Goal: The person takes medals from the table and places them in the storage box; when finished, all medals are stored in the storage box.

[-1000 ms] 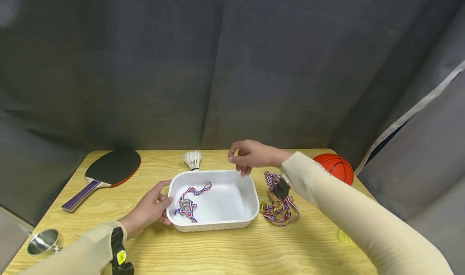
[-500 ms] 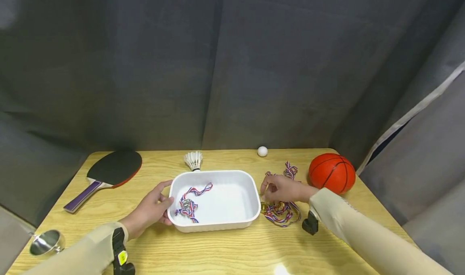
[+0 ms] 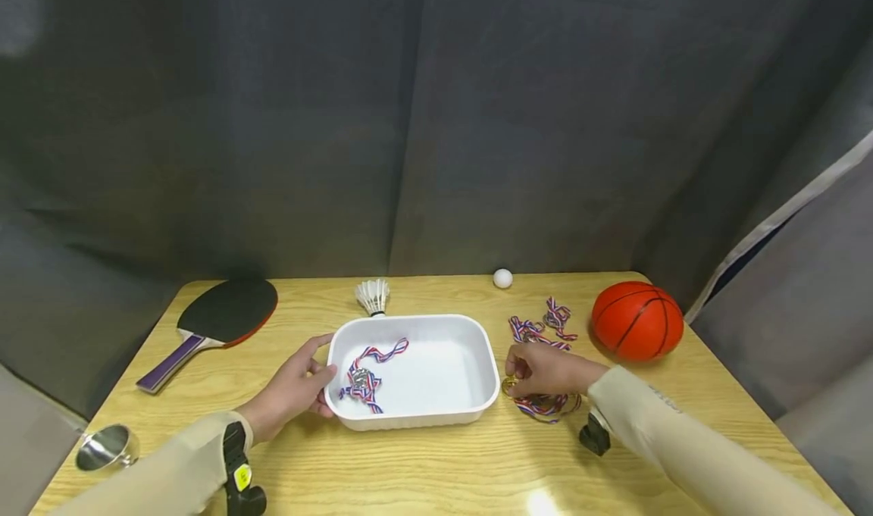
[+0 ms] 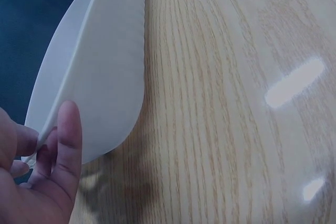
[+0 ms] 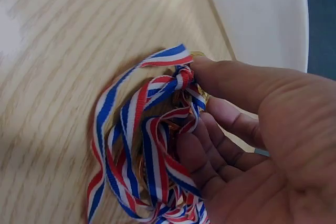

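My left hand (image 3: 295, 389) grips the left end of a white plastic basin (image 3: 412, 419); the left wrist view shows its rim pinched between thumb and fingers. Inside the basin, toward the left, lies a silver medal (image 3: 360, 379) with a red, white and blue ribbon. Just right of the basin, my right hand (image 3: 551, 370) pinches a gold medal (image 3: 508, 384) at its edge. Striped ribbons (image 5: 157, 161) trail from under that hand onto the table, and its palm hides part of the tangle. More medal ribbons (image 3: 532, 329) lie right behind the hand.
A red toy basketball (image 3: 637, 321) sits to the right, and a white ball (image 3: 502, 278) at the back edge. Behind the basin lies a shuttlecock (image 3: 373, 296). A table tennis bat (image 3: 228, 311) is at the left, with a silver cup (image 3: 105, 448) nearer the front.
My right hand has moved from above the basin's back right corner down to the medals on the right, and now pinches a gold one. The left hand keeps its grip on the basin.
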`<action>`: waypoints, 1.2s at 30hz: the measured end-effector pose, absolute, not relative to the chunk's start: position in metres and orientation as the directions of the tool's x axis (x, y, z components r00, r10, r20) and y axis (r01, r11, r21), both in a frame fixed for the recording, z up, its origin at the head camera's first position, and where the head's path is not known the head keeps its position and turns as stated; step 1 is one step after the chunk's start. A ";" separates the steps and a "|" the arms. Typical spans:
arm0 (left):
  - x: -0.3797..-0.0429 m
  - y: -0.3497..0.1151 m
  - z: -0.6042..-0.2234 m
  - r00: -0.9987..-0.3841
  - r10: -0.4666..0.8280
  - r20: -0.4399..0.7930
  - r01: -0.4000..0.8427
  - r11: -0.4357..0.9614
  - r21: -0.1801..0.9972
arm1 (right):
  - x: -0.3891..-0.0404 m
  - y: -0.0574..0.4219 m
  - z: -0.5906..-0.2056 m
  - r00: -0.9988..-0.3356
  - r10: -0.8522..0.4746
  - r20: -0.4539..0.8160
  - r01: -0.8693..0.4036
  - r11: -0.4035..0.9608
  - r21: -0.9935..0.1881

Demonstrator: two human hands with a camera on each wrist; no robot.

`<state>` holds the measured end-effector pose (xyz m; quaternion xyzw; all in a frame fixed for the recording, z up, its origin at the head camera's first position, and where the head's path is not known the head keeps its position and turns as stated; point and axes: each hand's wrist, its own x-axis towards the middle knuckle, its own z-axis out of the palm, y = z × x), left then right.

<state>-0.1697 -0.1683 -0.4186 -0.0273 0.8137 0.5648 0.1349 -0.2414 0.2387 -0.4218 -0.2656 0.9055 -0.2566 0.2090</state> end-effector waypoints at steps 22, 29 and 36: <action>-0.168 -0.167 -0.414 -0.960 0.106 -0.258 -0.203 0.367 0.908 | -0.252 0.251 -0.409 -0.742 -0.639 -0.205 -0.378 0.650 -0.659; -0.168 -0.166 -0.414 -0.959 0.095 -0.266 -0.215 0.368 0.905 | -0.256 0.267 -0.392 -0.771 -0.598 -0.221 -0.229 0.583 -0.779; -0.167 -0.165 -0.414 -0.959 0.094 -0.267 -0.214 0.372 0.903 | -0.258 0.283 -0.366 -0.811 -0.515 -0.276 -0.067 0.551 -0.832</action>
